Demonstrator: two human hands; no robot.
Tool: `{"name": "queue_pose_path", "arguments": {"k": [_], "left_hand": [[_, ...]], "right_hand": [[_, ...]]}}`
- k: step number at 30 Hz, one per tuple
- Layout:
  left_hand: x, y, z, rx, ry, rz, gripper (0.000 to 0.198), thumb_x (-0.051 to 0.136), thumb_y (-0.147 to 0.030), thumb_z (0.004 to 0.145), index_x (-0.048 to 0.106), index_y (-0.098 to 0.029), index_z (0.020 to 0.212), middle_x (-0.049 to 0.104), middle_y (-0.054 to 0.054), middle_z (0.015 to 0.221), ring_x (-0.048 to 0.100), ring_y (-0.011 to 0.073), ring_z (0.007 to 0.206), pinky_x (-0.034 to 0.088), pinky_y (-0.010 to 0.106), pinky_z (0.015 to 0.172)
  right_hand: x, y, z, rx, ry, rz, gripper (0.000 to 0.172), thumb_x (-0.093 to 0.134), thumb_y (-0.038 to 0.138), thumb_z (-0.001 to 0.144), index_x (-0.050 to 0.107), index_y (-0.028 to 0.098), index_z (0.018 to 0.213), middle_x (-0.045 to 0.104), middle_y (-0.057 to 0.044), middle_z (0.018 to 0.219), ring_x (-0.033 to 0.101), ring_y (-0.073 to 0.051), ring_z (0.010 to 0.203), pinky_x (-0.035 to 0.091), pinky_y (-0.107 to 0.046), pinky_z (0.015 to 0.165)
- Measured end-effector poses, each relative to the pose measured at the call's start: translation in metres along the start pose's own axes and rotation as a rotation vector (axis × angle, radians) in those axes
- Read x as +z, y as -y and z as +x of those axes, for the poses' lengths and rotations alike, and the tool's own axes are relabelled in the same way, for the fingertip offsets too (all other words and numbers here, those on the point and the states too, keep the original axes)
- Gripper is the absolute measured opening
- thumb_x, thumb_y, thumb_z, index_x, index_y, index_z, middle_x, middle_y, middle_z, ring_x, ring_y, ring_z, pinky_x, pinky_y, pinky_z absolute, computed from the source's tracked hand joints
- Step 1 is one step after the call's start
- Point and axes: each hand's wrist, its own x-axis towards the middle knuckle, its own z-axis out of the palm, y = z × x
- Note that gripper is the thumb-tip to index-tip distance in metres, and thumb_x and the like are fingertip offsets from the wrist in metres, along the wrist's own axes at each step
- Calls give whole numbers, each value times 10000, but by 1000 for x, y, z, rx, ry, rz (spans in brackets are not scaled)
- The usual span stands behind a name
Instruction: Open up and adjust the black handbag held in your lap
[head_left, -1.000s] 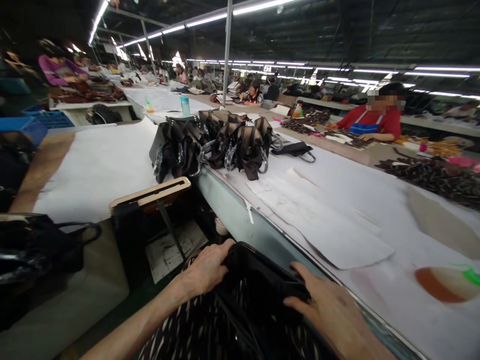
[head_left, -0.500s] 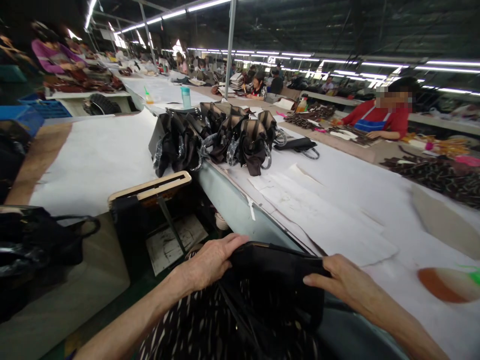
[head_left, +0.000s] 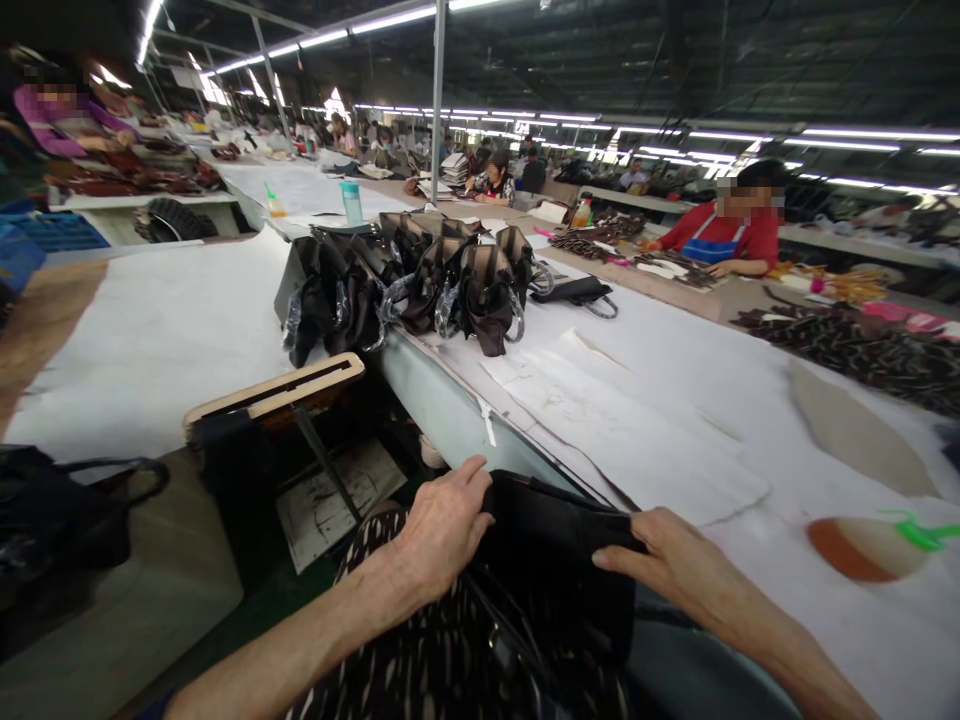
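A black handbag [head_left: 559, 545] rests over my lap, against the table's near edge. My left hand [head_left: 450, 515] grips its upper left corner, thumb and fingers closed on the rim. At the upper right corner, my right hand [head_left: 656, 545] pinches the rim, with the thumb on the near face. The bag's lower part is dark and partly lost against my patterned clothing. Ahead on the table, several dark handbags [head_left: 487, 300] with plastic-wrapped handles stand in a cluster.
A wooden slotted frame [head_left: 277, 390] on a post stands left of the table edge. More black bags [head_left: 60, 510] lie at left. A bottle with a green spout [head_left: 862, 548] lies at right on the white sheet [head_left: 637, 410]. A co-worker in red [head_left: 720, 235] sits across.
The whole view has shifted slightly, so the surroundings sit farther left. My left hand has turned a little at the bag's corner; both hands keep their hold.
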Motion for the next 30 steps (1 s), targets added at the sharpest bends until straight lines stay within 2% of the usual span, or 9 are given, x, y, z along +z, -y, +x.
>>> {"name": "queue_pose_path", "arguments": {"k": [4, 8, 13, 16, 18, 21, 24, 27, 30], "left_hand": [[-1, -8, -1, -82, 28, 70, 147, 471, -153, 789, 507, -149, 931, 486, 114, 1194, 543, 245, 1003, 446, 360, 855], [5, -5, -8, -102, 10, 83, 117, 452, -140, 789, 521, -152, 883, 491, 106, 1177, 555, 233, 958, 456, 362, 824], [12, 7, -13, 14, 12, 13, 194, 501, -83, 735, 570, -201, 872, 366, 37, 1357, 390, 235, 1200, 324, 365, 1003], [11, 10, -10, 60, 32, 28, 253, 524, -46, 676, 574, -208, 864, 319, 24, 1397, 311, 244, 1257, 263, 379, 1041], [8, 9, -4, 46, 47, -4, 236, 555, -68, 658, 555, -199, 855, 324, 40, 1395, 354, 255, 1229, 307, 378, 1009], [6, 5, 10, -5, 14, -86, 142, 603, -180, 678, 512, -187, 786, 460, 56, 1282, 521, 242, 1043, 424, 360, 865], [7, -1, 19, -2, -33, -137, 105, 591, -207, 703, 493, -185, 735, 545, 41, 1160, 566, 208, 930, 450, 334, 795], [10, -8, 12, 140, -36, -136, 76, 530, -109, 719, 522, -182, 699, 472, 27, 1267, 463, 210, 1118, 386, 335, 929], [12, -13, -7, 320, -46, -91, 134, 486, -56, 720, 548, -174, 705, 328, 7, 1392, 235, 232, 1291, 240, 371, 1058]], "right_hand": [[-3, 3, -1, -4, -8, 7, 389, 537, 465, 742, 408, 191, 497, 443, 19, 529, 407, -122, 500, 227, -238, 453], [-3, 1, 1, -1, -3, 7, 391, 540, 462, 740, 395, 191, 497, 451, 11, 544, 420, -131, 523, 226, -240, 467], [-6, 4, 3, -6, 26, 42, 372, 541, 446, 741, 399, 189, 512, 447, 16, 547, 408, -123, 520, 235, -235, 474], [-9, 7, 2, -27, 44, 52, 381, 553, 453, 737, 392, 185, 519, 426, 27, 539, 383, -110, 512, 228, -226, 469], [-11, 8, 0, -34, 41, 56, 391, 561, 457, 734, 386, 182, 518, 412, 30, 543, 366, -104, 512, 219, -223, 467], [-11, 7, -3, -24, 41, 59, 393, 566, 449, 734, 379, 179, 516, 402, 31, 546, 351, -99, 512, 215, -224, 465], [-10, 6, -2, -26, 36, 45, 400, 560, 462, 732, 381, 179, 514, 403, 27, 544, 349, -104, 517, 220, -229, 473], [-10, 5, 0, -1, 37, 50, 401, 558, 468, 728, 384, 178, 512, 398, 29, 542, 339, -102, 512, 221, -231, 475], [-11, 4, 1, 39, 54, 79, 391, 552, 460, 730, 392, 177, 512, 401, 31, 539, 334, -98, 505, 219, -230, 468]]}}
